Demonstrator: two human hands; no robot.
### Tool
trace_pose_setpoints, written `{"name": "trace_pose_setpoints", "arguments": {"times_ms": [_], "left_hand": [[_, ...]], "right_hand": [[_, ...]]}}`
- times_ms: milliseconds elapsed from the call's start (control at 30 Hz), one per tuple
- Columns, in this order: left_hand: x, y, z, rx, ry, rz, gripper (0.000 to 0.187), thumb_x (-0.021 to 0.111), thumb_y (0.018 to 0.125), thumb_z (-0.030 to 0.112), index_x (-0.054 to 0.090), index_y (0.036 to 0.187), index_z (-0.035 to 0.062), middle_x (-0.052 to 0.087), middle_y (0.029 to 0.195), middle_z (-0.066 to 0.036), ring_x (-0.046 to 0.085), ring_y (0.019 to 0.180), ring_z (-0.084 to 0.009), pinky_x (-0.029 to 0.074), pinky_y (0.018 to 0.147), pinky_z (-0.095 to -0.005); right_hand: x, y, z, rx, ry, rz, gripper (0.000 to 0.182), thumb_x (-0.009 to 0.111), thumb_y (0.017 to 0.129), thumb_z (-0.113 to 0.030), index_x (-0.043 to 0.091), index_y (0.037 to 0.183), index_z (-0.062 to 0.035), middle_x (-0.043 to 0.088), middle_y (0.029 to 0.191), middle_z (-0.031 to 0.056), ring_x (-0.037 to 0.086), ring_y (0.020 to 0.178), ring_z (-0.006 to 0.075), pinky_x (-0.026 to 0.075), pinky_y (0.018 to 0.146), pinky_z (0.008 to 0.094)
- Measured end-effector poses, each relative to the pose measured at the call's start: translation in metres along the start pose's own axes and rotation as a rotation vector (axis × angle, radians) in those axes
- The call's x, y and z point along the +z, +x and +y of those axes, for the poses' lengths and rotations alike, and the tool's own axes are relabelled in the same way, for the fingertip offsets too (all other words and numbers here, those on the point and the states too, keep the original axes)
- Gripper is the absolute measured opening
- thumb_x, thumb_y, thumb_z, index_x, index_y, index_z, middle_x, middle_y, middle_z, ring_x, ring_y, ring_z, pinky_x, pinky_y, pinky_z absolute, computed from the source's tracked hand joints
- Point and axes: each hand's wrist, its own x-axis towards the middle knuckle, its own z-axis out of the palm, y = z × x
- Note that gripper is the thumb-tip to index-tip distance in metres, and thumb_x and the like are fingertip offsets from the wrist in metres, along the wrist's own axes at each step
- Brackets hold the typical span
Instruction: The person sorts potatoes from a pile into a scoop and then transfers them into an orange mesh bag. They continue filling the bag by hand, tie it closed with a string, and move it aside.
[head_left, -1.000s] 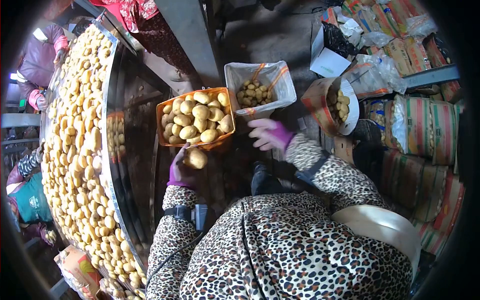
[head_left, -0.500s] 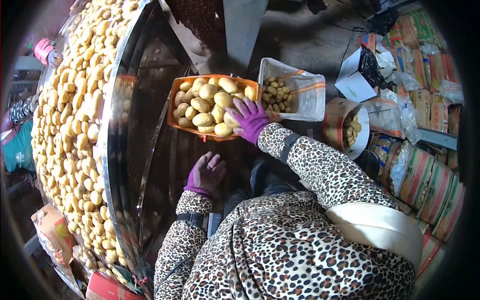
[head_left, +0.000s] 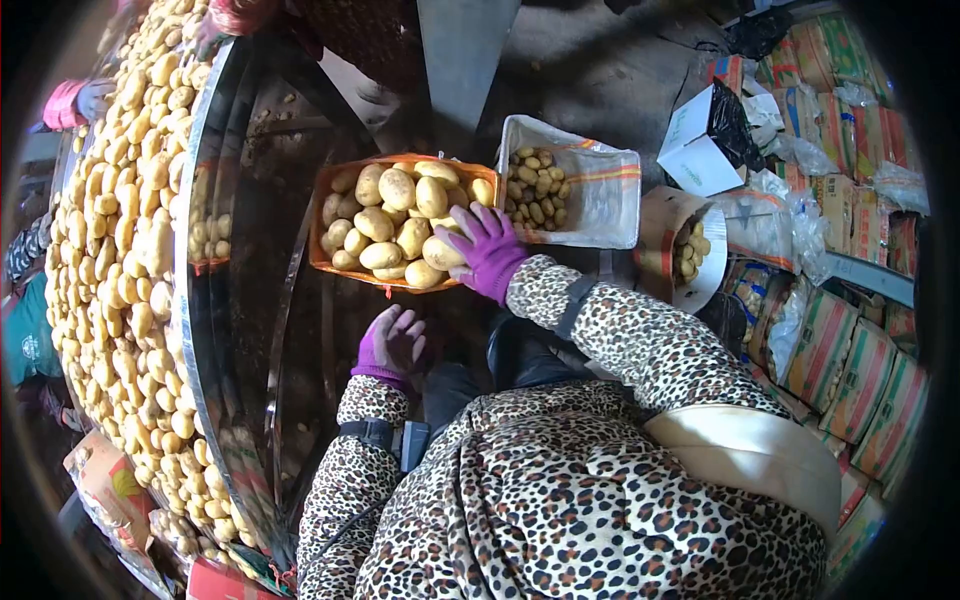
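- Right hand (head_left: 485,252) in a purple and grey glove, laid over the near right corner of the orange basket (head_left: 318,228); fingers spread, tips on the potatoes (head_left: 398,187), not closed round one
- Left hand (head_left: 391,343), gloved alike, hangs just off the basket's near side, palm up; fingers loosely curled, slightly apart
- Potatoes, large and pale yellow, heaped up to the basket's rim
- White bin (head_left: 608,205) right beside the basket, on its right; small potatoes (head_left: 535,188) gathered in its left part, orange stripes on the lining
- Cardboard tub (head_left: 655,238) a little further right, more small potatoes inside
- To the left, a long table (head_left: 190,300) with a curved shiny metal edge, thickly covered in potatoes
- Across that table, a co-worker's gloved hand (head_left: 92,102) with a pink cuff, at the far edge; lower down, a green garment (head_left: 28,335) on another person
- Beyond the tub, a white box (head_left: 697,150) with a black bag (head_left: 735,125) against it
- Striped sacks (head_left: 825,345) packed together along the right
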Motion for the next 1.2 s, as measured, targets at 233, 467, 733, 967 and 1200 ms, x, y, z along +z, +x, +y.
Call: {"name": "trace_pose_setpoints", "arguments": {"times_ms": [233, 467, 733, 967, 1200], "left_hand": [[-0.047, 0.024, 0.070, 0.581, 0.097, 0.316, 0.045, 0.060, 0.088, 0.036, 0.053, 0.123, 0.0085, 0.059, 0.118, -0.011, 0.059, 0.099, -0.0220, 0.046, 0.072, -0.0345], [-0.024, 0.072, 0.167, 0.474, 0.578, 0.316, 0.046, 0.054, 0.092, 0.033, 0.050, 0.123, -0.0007, 0.064, 0.107, -0.015, 0.062, 0.097, -0.0221, 0.050, 0.083, -0.0363], [-0.038, 0.170, 0.174, 0.698, 1.271, 0.434, 0.048, 0.040, 0.095, 0.040, 0.061, 0.108, -0.0009, 0.064, 0.105, -0.022, 0.061, 0.097, -0.0339, 0.046, 0.081, -0.0417], [-0.031, 0.160, 0.154, 0.882, 1.240, 0.520, 0.044, 0.042, 0.094, 0.038, 0.061, 0.107, 0.0004, 0.064, 0.103, -0.021, 0.061, 0.095, -0.0340, 0.047, 0.081, -0.0418], [-0.020, 0.154, 0.132, 1.005, 1.182, 0.575, 0.040, 0.043, 0.094, 0.035, 0.061, 0.106, 0.0016, 0.064, 0.101, -0.021, 0.061, 0.094, -0.0342, 0.047, 0.081, -0.0420]], "right_hand": [[-0.028, 0.011, 0.062, 0.234, 0.073, 0.080, 0.058, 0.062, 0.079, -0.039, 0.047, 0.132, -0.0208, 0.044, 0.135, 0.0083, 0.044, 0.118, 0.0327, 0.035, 0.100, 0.0461], [-0.070, 0.119, 0.044, 0.154, 0.416, -0.004, 0.042, 0.054, 0.089, -0.034, 0.055, 0.123, -0.0111, 0.056, 0.123, 0.0160, 0.054, 0.113, 0.0329, 0.043, 0.097, 0.0414], [-0.005, 0.275, 0.007, 0.002, 0.179, -0.526, 0.031, 0.054, 0.088, -0.030, 0.065, 0.104, -0.0061, 0.067, 0.096, 0.0174, 0.063, 0.092, 0.0339, 0.049, 0.084, 0.0419], [0.066, 0.313, -0.030, -0.376, -0.352, -0.704, 0.027, 0.053, 0.090, -0.025, 0.065, 0.102, -0.0035, 0.065, 0.096, 0.0174, 0.063, 0.092, 0.0320, 0.049, 0.084, 0.0411], [0.097, 0.305, -0.002, -0.641, -0.375, -0.628, 0.026, 0.052, 0.089, -0.023, 0.065, 0.101, -0.0033, 0.065, 0.094, 0.0171, 0.062, 0.091, 0.0313, 0.048, 0.085, 0.0405]]}}
